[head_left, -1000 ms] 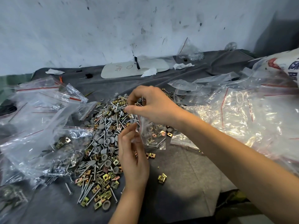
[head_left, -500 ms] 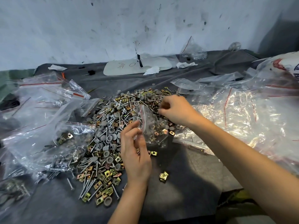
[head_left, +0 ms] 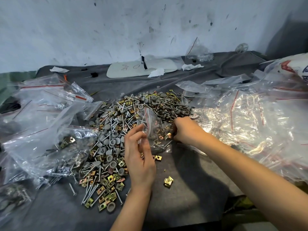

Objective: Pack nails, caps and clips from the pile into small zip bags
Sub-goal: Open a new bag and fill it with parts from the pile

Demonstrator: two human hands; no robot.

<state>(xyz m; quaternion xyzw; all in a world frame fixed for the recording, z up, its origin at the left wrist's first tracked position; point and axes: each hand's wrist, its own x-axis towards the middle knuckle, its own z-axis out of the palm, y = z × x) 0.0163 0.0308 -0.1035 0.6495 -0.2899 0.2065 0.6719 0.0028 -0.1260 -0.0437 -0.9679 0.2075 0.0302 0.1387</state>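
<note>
A big pile (head_left: 116, 135) of silver nails, grey caps and brass-coloured clips covers the middle of the dark cloth. My left hand (head_left: 138, 155) pinches the mouth of a small clear zip bag (head_left: 155, 129) with a red seal line; the bag stands open over the pile and holds some nails and clips. My right hand (head_left: 186, 130) is just right of the bag, fingers curled down into the pile's edge beside the bag; what they hold is hidden. A single brass clip (head_left: 168, 181) lies alone on the cloth near me.
Filled and empty zip bags (head_left: 43, 124) lie heaped at the left. A large mound of clear plastic bags (head_left: 250, 124) fills the right side. At the back, against the wall, lie a white board (head_left: 141, 68) and paper scraps.
My right hand has moved from above the bag's mouth down and right to the pile's edge beside the bag. My left hand keeps its pinch on the bag.
</note>
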